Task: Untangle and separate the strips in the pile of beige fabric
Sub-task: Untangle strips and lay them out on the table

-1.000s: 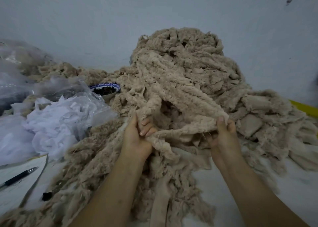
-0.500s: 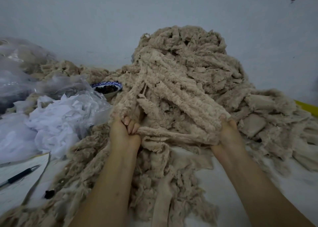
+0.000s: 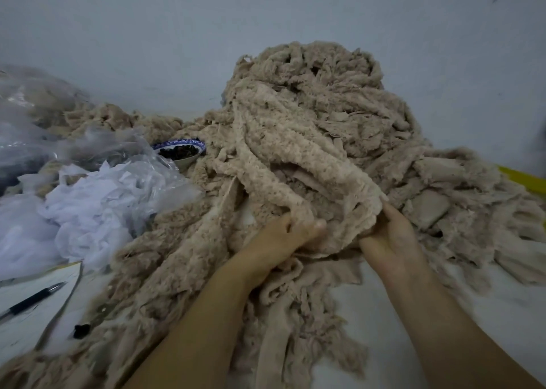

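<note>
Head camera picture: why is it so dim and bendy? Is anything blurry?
Head view: dim, even light, soft shadows, no strong glare; the wide lens stretches the edges; the pen and plastic bags at left look smeared; the fabric pile is sharper.

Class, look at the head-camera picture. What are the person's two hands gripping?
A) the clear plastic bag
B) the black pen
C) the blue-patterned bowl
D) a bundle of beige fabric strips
D: the left hand and the right hand both curl their fingers into the bundle of beige fabric strips at the front of the pile.
</note>
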`<action>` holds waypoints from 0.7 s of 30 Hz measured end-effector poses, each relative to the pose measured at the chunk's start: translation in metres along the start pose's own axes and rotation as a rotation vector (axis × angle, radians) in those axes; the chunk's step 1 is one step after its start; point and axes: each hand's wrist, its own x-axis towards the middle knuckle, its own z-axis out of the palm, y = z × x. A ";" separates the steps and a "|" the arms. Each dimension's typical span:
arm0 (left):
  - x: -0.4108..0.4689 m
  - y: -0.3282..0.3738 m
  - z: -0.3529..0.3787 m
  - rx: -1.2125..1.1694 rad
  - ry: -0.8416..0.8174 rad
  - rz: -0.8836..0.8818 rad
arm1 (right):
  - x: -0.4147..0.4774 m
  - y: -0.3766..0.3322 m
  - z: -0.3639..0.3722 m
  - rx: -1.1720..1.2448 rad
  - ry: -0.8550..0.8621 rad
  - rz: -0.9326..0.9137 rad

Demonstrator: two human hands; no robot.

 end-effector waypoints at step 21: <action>0.000 0.007 -0.013 -0.941 0.144 0.109 | 0.007 0.009 -0.003 -0.117 0.130 -0.034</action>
